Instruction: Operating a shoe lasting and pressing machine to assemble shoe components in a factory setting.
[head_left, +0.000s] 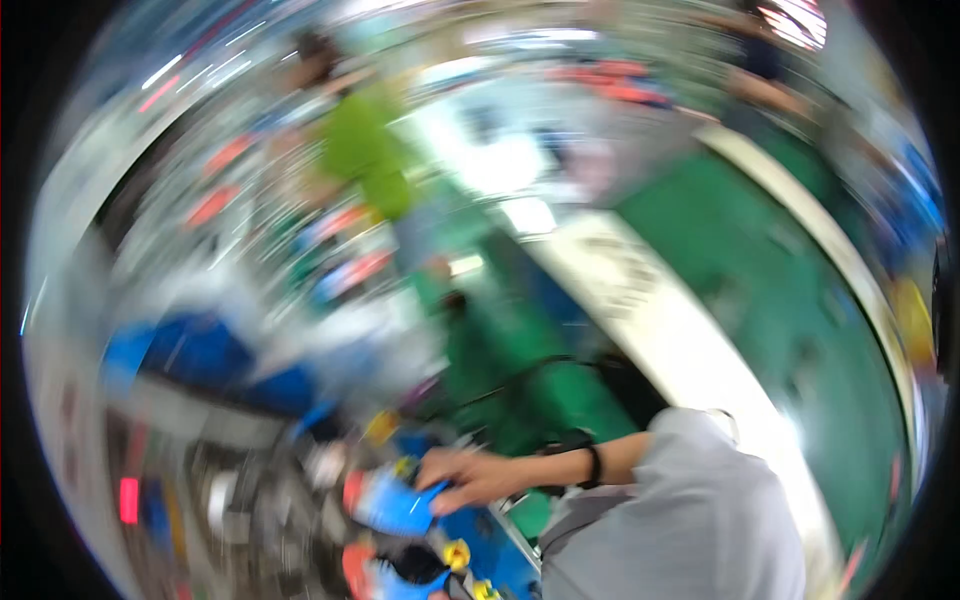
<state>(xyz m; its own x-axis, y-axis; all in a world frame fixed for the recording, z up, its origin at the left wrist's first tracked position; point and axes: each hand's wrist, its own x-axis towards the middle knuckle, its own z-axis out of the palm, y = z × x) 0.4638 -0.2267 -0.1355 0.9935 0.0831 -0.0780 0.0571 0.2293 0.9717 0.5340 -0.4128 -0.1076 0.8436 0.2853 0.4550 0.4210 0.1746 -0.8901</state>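
My right hand (465, 480), with a black band at the wrist and a grey sleeve, reaches left over the work area. Its fingers and thumb are closed on the near edge of a blue piece (400, 503) with a pale middle and an orange-red end; motion blur hides its exact kind. Just below lies a similar blue and orange-red piece (385, 572) with a dark part on it. A small skin-toned patch shows at the lower edge beside that second piece, perhaps part of my left hand, but no fingers can be made out.
Yellow round parts (456, 554) sit beside the blue pieces. Blue bins (200, 350) and clear plastic wrapping stand to the left. A person in a green top (365, 150) is at a bench farther off. A long white strip (680, 330) crosses the green floor (790, 290).
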